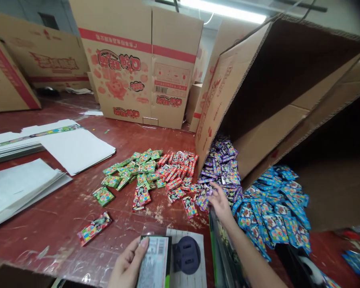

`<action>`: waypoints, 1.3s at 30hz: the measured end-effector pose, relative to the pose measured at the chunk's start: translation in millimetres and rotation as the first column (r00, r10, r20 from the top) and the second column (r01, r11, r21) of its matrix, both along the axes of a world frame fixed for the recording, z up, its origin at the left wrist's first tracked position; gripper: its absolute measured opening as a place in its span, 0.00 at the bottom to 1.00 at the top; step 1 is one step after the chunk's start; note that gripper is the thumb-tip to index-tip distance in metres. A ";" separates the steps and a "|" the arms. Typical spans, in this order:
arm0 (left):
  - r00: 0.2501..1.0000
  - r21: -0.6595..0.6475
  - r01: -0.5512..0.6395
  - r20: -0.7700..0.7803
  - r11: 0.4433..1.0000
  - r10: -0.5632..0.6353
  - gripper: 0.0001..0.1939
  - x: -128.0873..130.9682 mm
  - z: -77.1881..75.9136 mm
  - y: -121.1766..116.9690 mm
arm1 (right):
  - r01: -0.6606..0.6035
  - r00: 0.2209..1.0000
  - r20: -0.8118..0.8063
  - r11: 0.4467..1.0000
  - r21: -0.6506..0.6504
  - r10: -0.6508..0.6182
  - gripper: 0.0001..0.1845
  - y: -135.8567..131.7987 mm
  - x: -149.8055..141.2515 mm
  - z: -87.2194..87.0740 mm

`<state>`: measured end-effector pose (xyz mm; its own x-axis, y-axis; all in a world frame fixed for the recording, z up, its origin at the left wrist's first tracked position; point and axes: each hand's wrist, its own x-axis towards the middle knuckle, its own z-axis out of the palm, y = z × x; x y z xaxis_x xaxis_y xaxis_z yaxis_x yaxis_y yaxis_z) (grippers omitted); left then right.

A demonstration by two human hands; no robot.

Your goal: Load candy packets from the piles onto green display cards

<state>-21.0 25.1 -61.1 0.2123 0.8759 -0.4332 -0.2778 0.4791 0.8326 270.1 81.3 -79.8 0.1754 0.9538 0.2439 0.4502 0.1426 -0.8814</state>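
Note:
My left hand (129,260) grips a flat printed packet (153,260) with a barcode and a dark, green-tipped edge, thumb on top. My right hand (220,202) reaches to the near edge of a heap of small purple packets (223,166), its fingers closed around a purple packet (204,199). Left of it lie red packets (177,170) and green packets (138,168). Blue packets (276,212) are heaped to the right. Between my hands a dark round piece with two slots (187,255) rests on a white sheet (202,256).
A tipped carton (228,84) opens over the purple heap; another upright carton (123,60) stands behind. Stacked white card sheets (81,150) lie at left on the red table (48,224). One red packet (94,229) lies alone near the front. Flat dark packages (225,248) stand under my right forearm.

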 end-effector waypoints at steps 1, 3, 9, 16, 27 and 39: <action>1.000 0.017 0.005 -0.001 1.000 -0.005 0.23 -1.0 -1.4 1.0 | -0.031 0.977 -0.214 0.999 -0.043 0.021 0.25 -4.7 -10.7 2.9; 1.000 0.042 -0.006 -0.016 0.999 0.006 0.23 -3.6 -4.1 5.0 | -0.157 0.780 -0.625 0.975 -0.158 0.024 0.24 -13.7 -32.0 8.9; 1.000 0.082 -0.007 -0.027 0.997 0.010 0.24 -1.7 -11.4 6.2 | -0.217 0.576 -0.815 0.948 -0.231 -0.066 0.20 -26.4 -76.1 24.3; 0.997 0.145 0.073 -0.019 0.987 -0.071 0.26 3.9 -5.4 -22.3 | -0.320 0.759 -0.589 0.947 0.036 0.279 0.13 -9.5 -128.2 34.4; 0.990 0.145 0.128 0.040 0.981 -0.135 0.20 5.6 4.4 -39.3 | -0.706 0.704 -0.047 0.691 -0.156 0.708 0.05 -30.5 -120.7 59.1; 0.998 0.103 0.012 -0.057 0.995 -0.006 0.23 -5.8 -2.2 -31.4 | -0.607 0.788 -0.219 0.787 -0.113 0.576 0.06 -64.0 -120.2 45.1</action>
<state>-26.7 -6.3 -63.3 0.1981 0.9148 -0.3519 -0.2250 0.3919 0.8921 149.9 17.3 -34.7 -0.4145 0.9056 0.0900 0.1732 0.1756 -0.9691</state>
